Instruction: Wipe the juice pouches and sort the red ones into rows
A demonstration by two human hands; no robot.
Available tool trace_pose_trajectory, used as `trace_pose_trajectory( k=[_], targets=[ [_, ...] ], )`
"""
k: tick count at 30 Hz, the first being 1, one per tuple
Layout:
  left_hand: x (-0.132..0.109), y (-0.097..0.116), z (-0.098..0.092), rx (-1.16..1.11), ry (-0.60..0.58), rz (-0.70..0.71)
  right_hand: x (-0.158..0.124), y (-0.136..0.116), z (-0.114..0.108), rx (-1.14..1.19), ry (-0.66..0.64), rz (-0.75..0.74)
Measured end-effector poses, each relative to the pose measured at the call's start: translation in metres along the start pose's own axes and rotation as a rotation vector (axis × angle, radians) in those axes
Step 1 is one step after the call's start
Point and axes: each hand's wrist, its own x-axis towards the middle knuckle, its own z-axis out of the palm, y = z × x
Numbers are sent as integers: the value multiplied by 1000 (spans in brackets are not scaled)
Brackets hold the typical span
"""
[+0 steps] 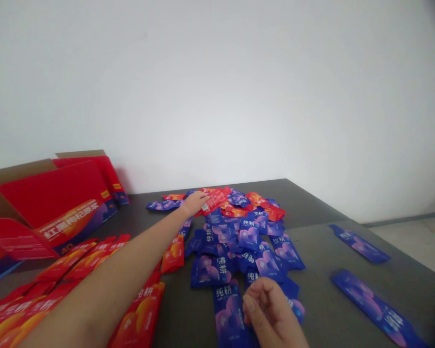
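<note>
My left hand (195, 203) stretches to the far end of the pile, its fingers closed on a red sachet (214, 200). Below and in front of it spreads a heap of blue-purple sachets (249, 234), with several red ones mixed in at the back. My right hand (270, 314) is close to me, over the near end of the heap, thumb and fingers curled together with nothing visible between them. Beside it, to the left, lies a long blue sachet (230, 314), partly covered by others.
Red sachets (25, 309) lie in rows at the left, partly hidden by my forearm. Open red cardboard boxes (58, 203) stand behind them. Two blue sachets lie apart on the right, one nearer (375, 304) and one farther (360, 244). A white wall (217, 96) rises behind the dark table (311, 203).
</note>
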Motion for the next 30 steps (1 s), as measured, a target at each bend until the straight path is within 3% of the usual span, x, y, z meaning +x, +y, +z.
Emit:
trace_pose_trajectory(
  k=[4, 8, 11, 14, 18, 22, 27, 30],
  targets=[
    [-4, 15, -17, -63, 153, -23, 7, 0, -8, -53, -140, 30],
    [-18, 32, -30, -188, 224, -43, 13, 10, -12, -59, -94, 35],
    [-41, 49, -30, -335, 175, -38, 23, 22, -13, -105, 49, -15],
    [-70, 68, -17, -503, 46, -8, 37, 27, -13, -225, 201, -95],
    [-103, 88, 7, -677, -65, -12, 46, 22, -11, -345, 151, -115],
    [-118, 83, 9, -809, -4, -110, 40, 16, -16, -389, 45, -135],
    [-137, 60, -18, -999, 117, -249, 36, 8, -33, -546, 194, -164],
    [-164, 59, -28, -1108, 112, -288, 35, -8, -27, -555, 220, -261]
  ],
)
